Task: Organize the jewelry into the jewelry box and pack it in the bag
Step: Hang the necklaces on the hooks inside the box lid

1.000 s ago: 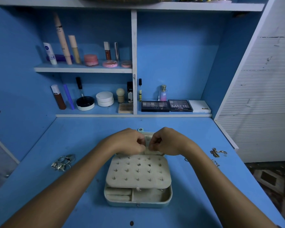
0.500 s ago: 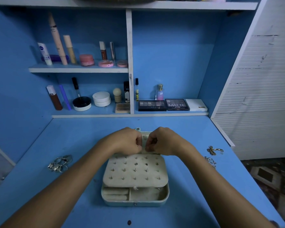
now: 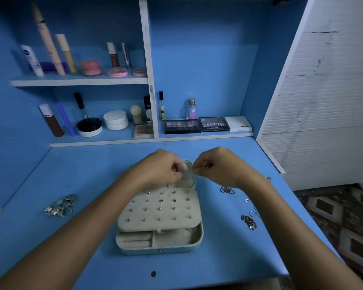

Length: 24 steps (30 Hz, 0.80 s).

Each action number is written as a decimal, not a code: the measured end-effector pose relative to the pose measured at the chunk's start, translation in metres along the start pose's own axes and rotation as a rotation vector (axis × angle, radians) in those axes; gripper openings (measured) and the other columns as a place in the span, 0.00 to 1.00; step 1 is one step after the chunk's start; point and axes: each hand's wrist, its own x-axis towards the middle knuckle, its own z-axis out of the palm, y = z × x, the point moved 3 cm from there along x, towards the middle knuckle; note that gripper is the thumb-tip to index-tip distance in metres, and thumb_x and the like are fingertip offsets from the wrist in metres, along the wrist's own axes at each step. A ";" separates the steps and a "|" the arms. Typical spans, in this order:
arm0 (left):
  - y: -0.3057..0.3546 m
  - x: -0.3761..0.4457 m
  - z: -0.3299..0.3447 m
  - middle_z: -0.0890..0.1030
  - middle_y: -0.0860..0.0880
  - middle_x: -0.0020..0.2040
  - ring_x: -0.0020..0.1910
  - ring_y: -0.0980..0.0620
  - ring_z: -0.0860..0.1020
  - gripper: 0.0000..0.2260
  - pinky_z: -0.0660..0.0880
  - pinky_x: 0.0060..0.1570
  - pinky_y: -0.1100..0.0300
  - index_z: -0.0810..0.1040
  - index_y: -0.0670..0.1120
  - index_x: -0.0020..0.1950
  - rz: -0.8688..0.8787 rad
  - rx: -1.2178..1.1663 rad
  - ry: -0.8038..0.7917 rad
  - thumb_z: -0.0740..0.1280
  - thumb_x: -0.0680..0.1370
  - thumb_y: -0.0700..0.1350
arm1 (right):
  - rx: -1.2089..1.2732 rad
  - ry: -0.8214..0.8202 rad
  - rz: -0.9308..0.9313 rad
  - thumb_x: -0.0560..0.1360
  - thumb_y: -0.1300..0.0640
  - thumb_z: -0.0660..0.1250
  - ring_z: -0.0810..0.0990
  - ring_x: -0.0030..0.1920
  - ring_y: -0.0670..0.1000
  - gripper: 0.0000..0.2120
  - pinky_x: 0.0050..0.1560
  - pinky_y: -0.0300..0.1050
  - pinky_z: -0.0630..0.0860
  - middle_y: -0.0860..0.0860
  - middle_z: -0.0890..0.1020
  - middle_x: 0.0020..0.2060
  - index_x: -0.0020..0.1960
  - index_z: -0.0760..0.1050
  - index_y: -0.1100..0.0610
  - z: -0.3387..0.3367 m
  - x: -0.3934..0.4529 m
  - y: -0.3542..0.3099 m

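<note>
A pale green jewelry box lies open on the blue desk. A cream earring panel studded with several earrings covers most of it, and its upright lid stands at the back. My left hand and my right hand hover at the lid with curled fingers. Each pinches an end of a small thin jewelry piece too fine to identify. A heap of rings lies to the left. Chains and a bracelet lie to the right.
Shelves at the back hold cosmetics: tubes, jars, eyeshadow palettes and a perfume bottle. A white slatted wall bounds the right side. The desk's right edge drops to a patterned floor. No bag shows.
My two hands have drawn slightly apart over the lid, so more of it shows between them. The box and loose jewelry have not moved.
</note>
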 end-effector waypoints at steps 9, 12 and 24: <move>0.061 0.026 0.022 0.83 0.56 0.42 0.34 0.68 0.74 0.03 0.66 0.32 0.74 0.84 0.53 0.44 0.179 -0.056 -0.027 0.71 0.76 0.50 | -0.049 0.115 0.162 0.75 0.53 0.72 0.79 0.35 0.42 0.02 0.33 0.30 0.72 0.43 0.83 0.38 0.44 0.83 0.47 -0.040 -0.040 0.051; 0.080 0.036 0.031 0.83 0.56 0.42 0.34 0.70 0.74 0.02 0.64 0.32 0.74 0.84 0.53 0.46 0.241 -0.035 -0.062 0.71 0.76 0.49 | -0.075 0.132 0.223 0.75 0.54 0.73 0.79 0.34 0.40 0.04 0.34 0.32 0.72 0.43 0.84 0.36 0.41 0.83 0.47 -0.047 -0.051 0.069; 0.122 0.062 0.069 0.84 0.53 0.45 0.39 0.63 0.75 0.04 0.71 0.42 0.63 0.86 0.52 0.49 0.393 0.034 -0.232 0.73 0.75 0.46 | -0.129 0.017 0.382 0.71 0.51 0.76 0.80 0.38 0.42 0.02 0.35 0.33 0.70 0.44 0.84 0.40 0.41 0.83 0.46 -0.044 -0.080 0.106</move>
